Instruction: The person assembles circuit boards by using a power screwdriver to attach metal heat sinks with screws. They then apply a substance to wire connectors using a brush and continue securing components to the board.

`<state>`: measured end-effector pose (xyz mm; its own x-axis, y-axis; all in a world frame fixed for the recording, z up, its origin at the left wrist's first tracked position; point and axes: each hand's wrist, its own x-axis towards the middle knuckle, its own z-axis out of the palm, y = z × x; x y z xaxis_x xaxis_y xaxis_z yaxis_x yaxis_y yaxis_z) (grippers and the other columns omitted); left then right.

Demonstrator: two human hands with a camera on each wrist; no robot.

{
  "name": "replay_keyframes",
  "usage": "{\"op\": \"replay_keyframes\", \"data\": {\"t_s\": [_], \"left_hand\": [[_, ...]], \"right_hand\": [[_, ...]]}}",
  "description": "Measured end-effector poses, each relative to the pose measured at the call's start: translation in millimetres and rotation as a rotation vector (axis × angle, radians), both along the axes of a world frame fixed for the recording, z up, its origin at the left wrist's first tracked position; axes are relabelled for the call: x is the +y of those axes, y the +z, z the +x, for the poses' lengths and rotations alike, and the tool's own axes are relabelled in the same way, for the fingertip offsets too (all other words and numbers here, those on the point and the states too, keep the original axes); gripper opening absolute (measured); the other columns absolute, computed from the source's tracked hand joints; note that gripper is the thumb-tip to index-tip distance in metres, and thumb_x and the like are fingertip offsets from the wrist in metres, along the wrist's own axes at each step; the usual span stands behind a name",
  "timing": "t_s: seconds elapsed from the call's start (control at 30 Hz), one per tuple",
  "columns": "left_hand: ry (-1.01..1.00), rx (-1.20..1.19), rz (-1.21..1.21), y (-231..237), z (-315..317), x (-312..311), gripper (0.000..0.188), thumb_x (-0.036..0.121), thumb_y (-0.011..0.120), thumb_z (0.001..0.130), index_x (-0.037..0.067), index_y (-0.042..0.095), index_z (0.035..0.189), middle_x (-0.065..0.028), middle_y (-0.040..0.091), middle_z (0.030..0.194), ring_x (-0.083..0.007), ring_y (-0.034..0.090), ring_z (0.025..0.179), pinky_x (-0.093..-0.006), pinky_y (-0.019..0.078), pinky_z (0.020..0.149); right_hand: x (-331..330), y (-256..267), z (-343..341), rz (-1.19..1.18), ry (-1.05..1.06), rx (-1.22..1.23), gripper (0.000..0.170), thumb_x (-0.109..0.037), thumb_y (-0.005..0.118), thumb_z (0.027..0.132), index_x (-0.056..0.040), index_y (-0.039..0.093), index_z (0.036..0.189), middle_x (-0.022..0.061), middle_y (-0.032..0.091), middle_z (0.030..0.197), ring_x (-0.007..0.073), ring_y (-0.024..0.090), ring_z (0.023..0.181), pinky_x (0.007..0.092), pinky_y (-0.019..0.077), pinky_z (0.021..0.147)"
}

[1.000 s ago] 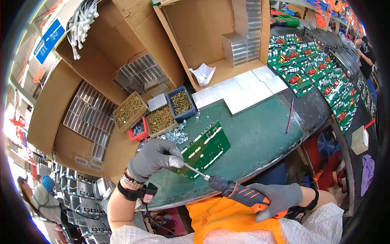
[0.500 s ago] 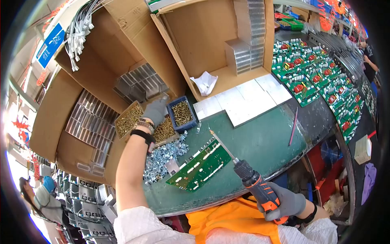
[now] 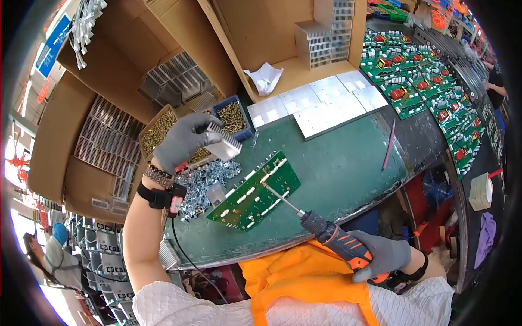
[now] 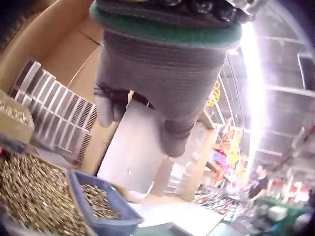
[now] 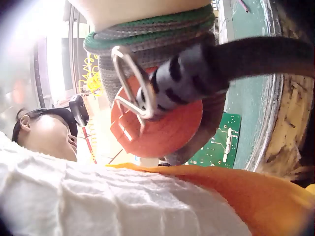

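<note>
My gloved left hand (image 3: 186, 138) pinches a finned silver heatsink (image 3: 223, 143) between thumb and fingers, above the screw trays. In the left wrist view its flat plate (image 4: 133, 150) hangs from the gloved hand (image 4: 152, 83). The right hand (image 3: 383, 255) grips an orange and black power screwdriver (image 3: 340, 242), its long bit reaching over a green circuit board (image 3: 255, 193) on the bench; whether the tip touches the board I cannot tell. A small metal plate (image 3: 216, 194) lies at the board's left edge. The right wrist view shows the driver's orange end (image 5: 162, 128).
Loose metal clips (image 3: 198, 187) are heaped left of the board. A blue tray (image 3: 232, 117) and a cardboard tray (image 3: 157, 132) hold brass screws. Behind lie silver plates (image 3: 331, 111) and boxes of heatsinks (image 3: 109, 144). Populated boards (image 3: 399, 92) and a pink stick (image 3: 389, 145) are at right.
The left hand has come back from beyond the screw trays with a heatsink in its grasp. The screwdriver's bit has moved down and left over the board.
</note>
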<state>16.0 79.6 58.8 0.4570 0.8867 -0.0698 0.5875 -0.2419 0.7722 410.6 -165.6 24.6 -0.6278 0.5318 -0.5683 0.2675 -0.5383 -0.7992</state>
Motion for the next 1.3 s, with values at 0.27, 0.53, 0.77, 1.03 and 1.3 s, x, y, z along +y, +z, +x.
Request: {"op": "replay_keyframes", "data": {"t_s": [0.27,0.53,0.77,1.03,1.3], "left_hand": [[-0.051,0.017,-0.38,-42.2,-4.6,-3.3,0.03,0.02,0.063,0.091,0.001,0.067,0.115,-0.0073,0.07,0.1,-0.0135,0.062,0.092,-0.0286,0.0483,0.085],[-0.273,0.052,-0.368,-47.9,0.6,-7.0,0.029,0.023,0.06,0.095,0.002,0.069,0.112,-0.0073,0.07,0.107,-0.0166,0.06,0.1,-0.0301,0.0452,0.093],[-0.51,0.004,-0.509,-22.6,31.7,-27.3,0.094,0.063,0.064,0.08,0.0,0.036,0.143,-0.012,0.06,0.11,-0.0127,0.06,0.084,-0.027,0.0522,0.067],[-0.429,0.067,-0.599,-38.4,34.5,-35.2,0.084,0.057,0.065,0.078,-0.001,0.043,0.136,-0.0128,0.058,0.112,-0.0145,0.058,0.094,-0.0279,0.0513,0.072],[-0.387,0.083,-0.565,-29.4,38.8,-39.4,0.071,0.054,0.068,0.079,-0.004,0.054,0.116,-0.0093,0.061,0.099,-0.0141,0.057,0.091,-0.029,0.0482,0.08]], "right_hand": [[0.4,1.7,-17.8,-0.098,0.058,-0.081,0.094,-0.028,0.084,0.071,-0.0009,0.029,0.142,0.008,0.055,0.106,0.0124,0.056,0.09,0.0272,0.0493,0.075],[-1.7,-3.5,-27.8,-0.142,0.039,-0.081,0.094,-0.029,0.084,0.07,0.0001,0.029,0.141,0.0079,0.054,0.103,0.0127,0.055,0.087,0.0273,0.0492,0.075],[-5.8,-13.7,-27.2,-0.15,0.014,-0.039,0.09,-0.022,0.084,0.069,-0.0019,0.032,0.139,0.005,0.055,0.099,0.012,0.056,0.083,0.0278,0.0504,0.072],[-2.4,-8.7,-26.3,-0.144,0.022,-0.033,0.092,-0.028,0.084,0.069,0.0008,0.031,0.139,0.0072,0.054,0.105,0.013,0.054,0.088,0.0274,0.0488,0.076],[-2.4,-6.7,-20.8,-0.12,0.021,-0.06,0.096,-0.031,0.085,0.068,0.001,0.031,0.14,0.0085,0.054,0.105,0.0145,0.055,0.09,0.0285,0.0491,0.078]]}}
